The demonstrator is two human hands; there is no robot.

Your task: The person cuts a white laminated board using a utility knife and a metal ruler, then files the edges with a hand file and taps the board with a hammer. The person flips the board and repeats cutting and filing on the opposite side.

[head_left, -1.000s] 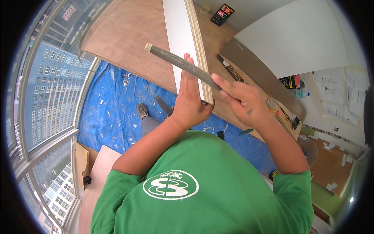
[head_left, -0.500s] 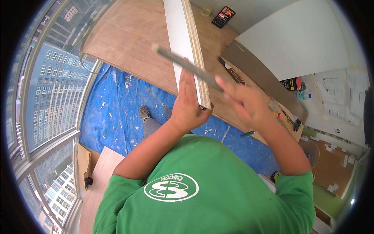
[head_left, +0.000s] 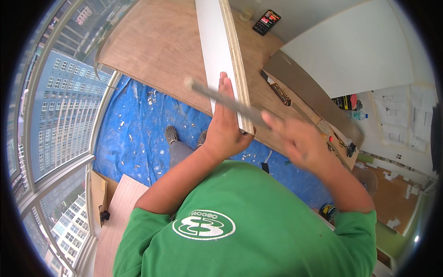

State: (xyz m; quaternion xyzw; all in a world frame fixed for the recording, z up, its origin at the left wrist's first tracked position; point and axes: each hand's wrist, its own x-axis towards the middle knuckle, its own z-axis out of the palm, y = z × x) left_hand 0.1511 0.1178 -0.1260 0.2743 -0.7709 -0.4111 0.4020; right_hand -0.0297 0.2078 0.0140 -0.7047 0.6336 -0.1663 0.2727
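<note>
A long white-faced board (head_left: 213, 44) stands on edge over the wooden worktop, its raw layered edge showing. At its near end my left hand (head_left: 224, 129) steadies it, fingers stretched along the white face and thumb by the end corner. My right hand (head_left: 302, 142) is wrapped round one end of a long grey file (head_left: 224, 100), smeared by motion. The file lies crosswise over the board's raw edge near the left fingers, its far tip pointing left. Whether it touches the edge, I cannot tell.
The brown wooden worktop (head_left: 152, 51) carries a phone (head_left: 266, 22), a glass (head_left: 245, 16) and a dark-handled cutting tool (head_left: 280, 94). A white panel (head_left: 350, 48) leans at the right. Blue sheeting (head_left: 134, 134) with scraps covers the floor; windows line the left.
My right hand and the file have moved nearer to me and slightly right. The board's near end and my left hand have shifted slightly the same way.
</note>
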